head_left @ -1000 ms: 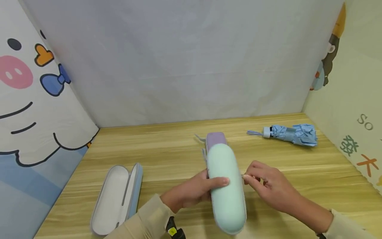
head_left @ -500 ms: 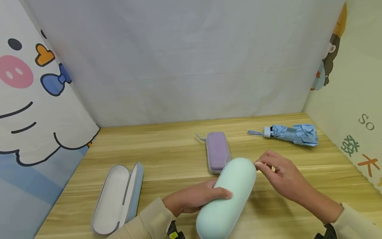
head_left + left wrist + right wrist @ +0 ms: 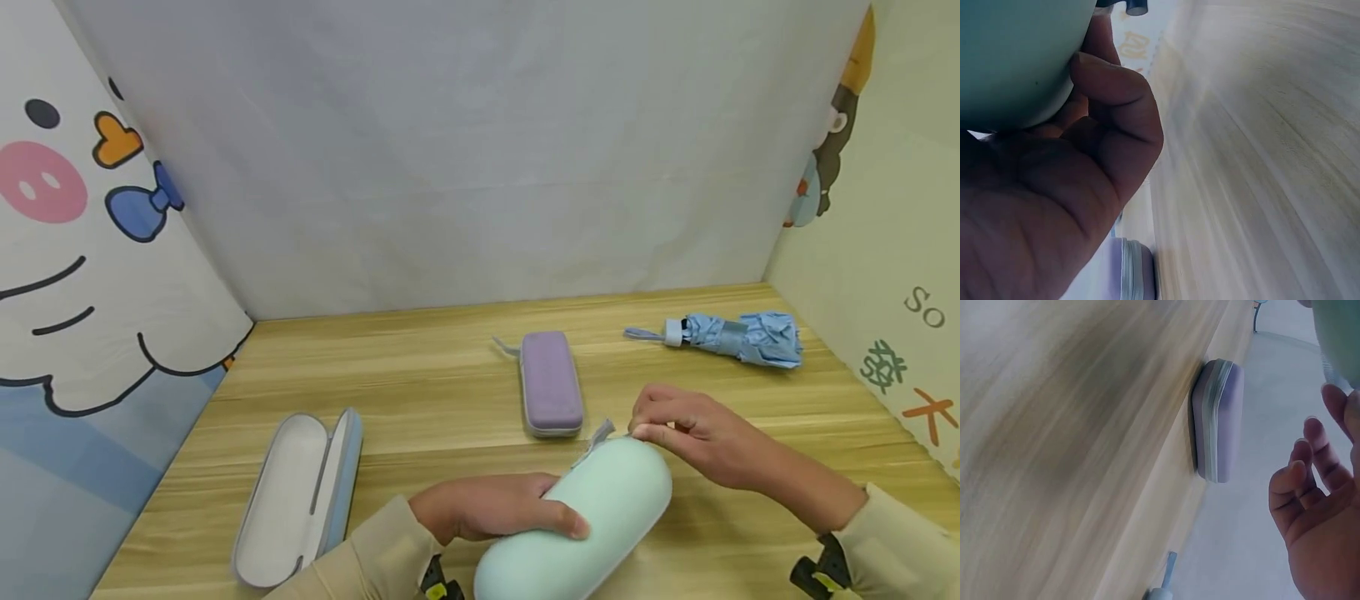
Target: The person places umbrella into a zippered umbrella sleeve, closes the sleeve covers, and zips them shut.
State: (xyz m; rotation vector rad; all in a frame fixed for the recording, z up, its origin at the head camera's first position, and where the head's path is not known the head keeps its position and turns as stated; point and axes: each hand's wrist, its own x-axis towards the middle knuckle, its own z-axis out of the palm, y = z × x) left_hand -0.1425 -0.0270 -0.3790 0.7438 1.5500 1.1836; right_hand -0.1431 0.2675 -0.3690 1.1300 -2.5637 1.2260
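Note:
A rounded mint-green zip case (image 3: 592,521) is tilted in the head view, its far end toward the right. My left hand (image 3: 517,507) grips it round the side, thumb across the top; in the left wrist view its curled fingers (image 3: 1125,112) lie against the green shell. At the far end, my right hand (image 3: 693,433) pinches something small at the case's edge, likely the zipper pull, mostly hidden by the fingertips. A grey strap (image 3: 600,435) sticks up close by. In the right wrist view, the other fingers of that hand are bent beside the mint case (image 3: 1338,337).
A purple zip case (image 3: 551,382) with a grey strap lies just beyond the mint case. At left, a pale blue hard case (image 3: 281,500) stands with its lid open, white inside. A folded blue umbrella (image 3: 738,337) lies at the back right. Fabric walls surround the wooden table (image 3: 375,367).
The mint case has turned clockwise and come nearer the body, uncovering the purple case. My right hand's pinch has moved from the case's right side round to its far end.

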